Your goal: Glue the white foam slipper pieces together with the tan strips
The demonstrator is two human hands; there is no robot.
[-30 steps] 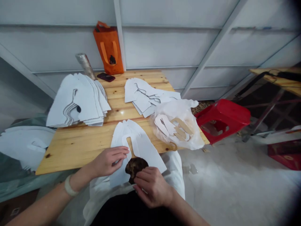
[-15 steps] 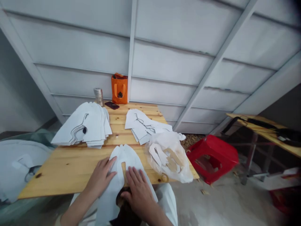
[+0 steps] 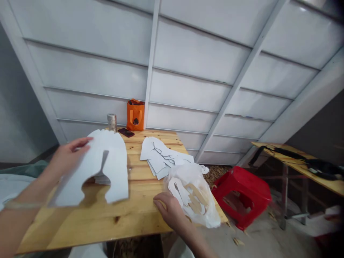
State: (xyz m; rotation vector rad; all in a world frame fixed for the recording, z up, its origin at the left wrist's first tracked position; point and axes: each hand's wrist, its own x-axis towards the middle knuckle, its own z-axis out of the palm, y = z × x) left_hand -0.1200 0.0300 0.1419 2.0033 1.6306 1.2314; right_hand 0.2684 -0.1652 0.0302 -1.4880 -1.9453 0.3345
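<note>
My left hand (image 3: 76,152) grips the upper left edge of a white cut-out sheet (image 3: 116,163), a dome-shaped piece with a narrow slot widening into a rounded gap at the bottom. This sheet is tilted above the left part of the table and hides most of the stack of similar white sheets (image 3: 102,179) behind it. At the table's front, my right hand (image 3: 169,208) is loosely curled with nothing in it, thumb apart from the fingers. Beside it lies a clear plastic bag (image 3: 211,211) holding white and tan cut-out scraps (image 3: 180,191).
More white cut sheets (image 3: 153,152) overlap on the wooden table (image 3: 134,222) beyond the bag. At the back are a metallic cylinder (image 3: 111,122), a phone (image 3: 126,133) and an orange bag (image 3: 135,116). A red stool (image 3: 248,190) stands right, near another table (image 3: 292,157).
The white sheet has gone from the table's front edge to the stack at left, held by my left hand. My right hand has let go of it and moved right, beside the plastic bag.
</note>
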